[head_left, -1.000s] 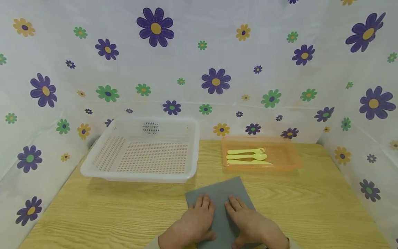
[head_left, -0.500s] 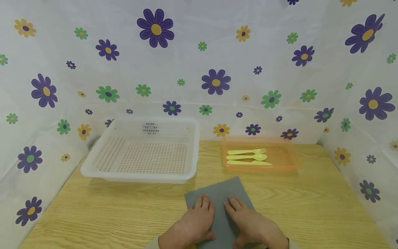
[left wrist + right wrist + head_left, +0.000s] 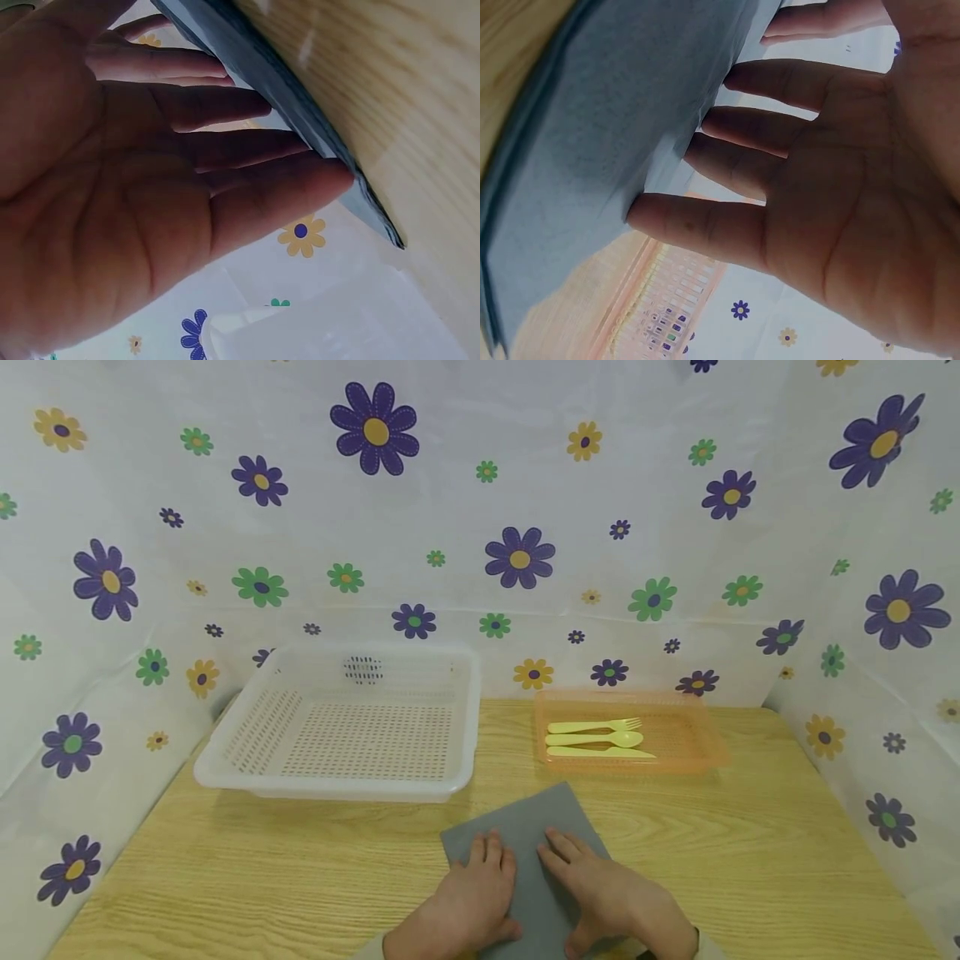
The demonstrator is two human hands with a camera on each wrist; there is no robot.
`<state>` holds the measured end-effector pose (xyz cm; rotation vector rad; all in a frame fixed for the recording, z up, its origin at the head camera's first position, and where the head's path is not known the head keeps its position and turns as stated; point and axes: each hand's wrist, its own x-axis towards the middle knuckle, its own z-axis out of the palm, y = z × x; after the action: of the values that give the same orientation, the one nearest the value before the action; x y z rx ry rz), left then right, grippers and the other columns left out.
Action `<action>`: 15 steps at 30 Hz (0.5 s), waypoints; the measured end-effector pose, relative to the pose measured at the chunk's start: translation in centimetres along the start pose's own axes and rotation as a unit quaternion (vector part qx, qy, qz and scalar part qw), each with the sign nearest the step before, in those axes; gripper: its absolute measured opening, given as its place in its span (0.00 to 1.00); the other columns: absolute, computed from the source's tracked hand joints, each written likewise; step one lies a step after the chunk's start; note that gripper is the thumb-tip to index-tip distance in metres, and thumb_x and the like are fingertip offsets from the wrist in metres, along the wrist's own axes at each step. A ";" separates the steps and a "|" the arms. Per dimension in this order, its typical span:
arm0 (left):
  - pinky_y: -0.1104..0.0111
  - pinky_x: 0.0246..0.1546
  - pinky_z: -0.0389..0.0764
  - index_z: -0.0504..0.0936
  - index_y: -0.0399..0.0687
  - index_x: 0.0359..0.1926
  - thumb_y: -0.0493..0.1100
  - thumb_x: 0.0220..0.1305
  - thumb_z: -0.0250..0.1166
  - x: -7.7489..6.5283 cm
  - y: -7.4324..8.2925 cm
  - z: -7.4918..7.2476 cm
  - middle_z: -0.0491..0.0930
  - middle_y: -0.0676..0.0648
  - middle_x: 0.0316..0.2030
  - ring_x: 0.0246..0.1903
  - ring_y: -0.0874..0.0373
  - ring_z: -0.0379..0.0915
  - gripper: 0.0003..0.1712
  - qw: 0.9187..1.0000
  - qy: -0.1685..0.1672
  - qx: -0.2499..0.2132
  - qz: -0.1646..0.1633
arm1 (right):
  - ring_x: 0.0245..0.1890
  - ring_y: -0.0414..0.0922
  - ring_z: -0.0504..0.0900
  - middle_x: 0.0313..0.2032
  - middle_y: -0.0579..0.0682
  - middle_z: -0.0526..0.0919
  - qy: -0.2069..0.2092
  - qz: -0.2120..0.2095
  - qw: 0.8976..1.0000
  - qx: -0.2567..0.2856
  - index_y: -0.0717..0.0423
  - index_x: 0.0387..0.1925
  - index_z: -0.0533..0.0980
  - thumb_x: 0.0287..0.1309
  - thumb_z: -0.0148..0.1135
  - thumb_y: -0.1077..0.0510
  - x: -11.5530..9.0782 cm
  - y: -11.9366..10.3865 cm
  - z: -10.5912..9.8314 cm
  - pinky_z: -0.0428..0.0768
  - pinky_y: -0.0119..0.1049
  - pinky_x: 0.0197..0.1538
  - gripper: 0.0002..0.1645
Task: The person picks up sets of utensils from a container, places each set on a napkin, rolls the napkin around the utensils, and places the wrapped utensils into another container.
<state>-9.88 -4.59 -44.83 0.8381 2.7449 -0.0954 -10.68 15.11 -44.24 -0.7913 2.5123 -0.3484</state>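
Observation:
A flat grey cloth [image 3: 536, 877], folded in layers as its edge in the left wrist view suggests, lies tilted on the table before me. My left hand [image 3: 476, 893] rests on its left part, fingers extended and pointing away from me. On its right part rests my right hand [image 3: 603, 893], fingers also straight. In the right wrist view, the fingertips [image 3: 641, 210] touch the grey cloth [image 3: 592, 150] while the palm stays raised above it. The left wrist view shows the left fingers [image 3: 277, 187] meeting the cloth too. Its near end runs out of the head view.
A white perforated basket [image 3: 337, 787] stands at the back left. At the back right is an orange tray [image 3: 686, 743] holding a yellow fork [image 3: 592, 726], spoon [image 3: 592, 739] and knife [image 3: 600, 752]. A flower-printed curtain [image 3: 450, 510] surrounds the wooden table [image 3: 262, 877].
The cloth's far corner has shifted slightly left, and both hands have moved a little left with it. The basket and tray stay put.

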 end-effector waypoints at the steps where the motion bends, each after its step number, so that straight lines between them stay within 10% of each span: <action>1: 0.57 0.43 0.80 0.66 0.37 0.63 0.70 0.48 0.65 0.0 -0.1 0.0 0.61 0.33 0.64 0.63 0.39 0.59 0.52 1.000 0.003 0.002 0.004 | 0.70 0.58 0.51 0.72 0.59 0.48 -0.001 -0.001 1.000 0.001 0.60 0.70 0.55 0.29 0.79 0.40 0.0 0.0 -0.1 0.63 0.50 0.64 0.68; 15: 0.65 0.33 0.79 0.73 0.44 0.50 0.66 0.47 0.70 0.3 -1.3 -0.4 0.68 0.41 0.52 0.48 0.49 0.67 0.38 0.998 0.036 -0.014 0.042 | 0.70 0.57 0.52 0.72 0.58 0.50 -0.002 -0.003 1.000 -0.017 0.58 0.70 0.56 0.29 0.79 0.38 -0.1 0.2 -0.2 0.64 0.49 0.64 0.68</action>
<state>-10.92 -5.42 -44.58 0.9663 2.7653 -0.0092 -10.83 15.37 -44.10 -0.8125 2.5187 -0.3073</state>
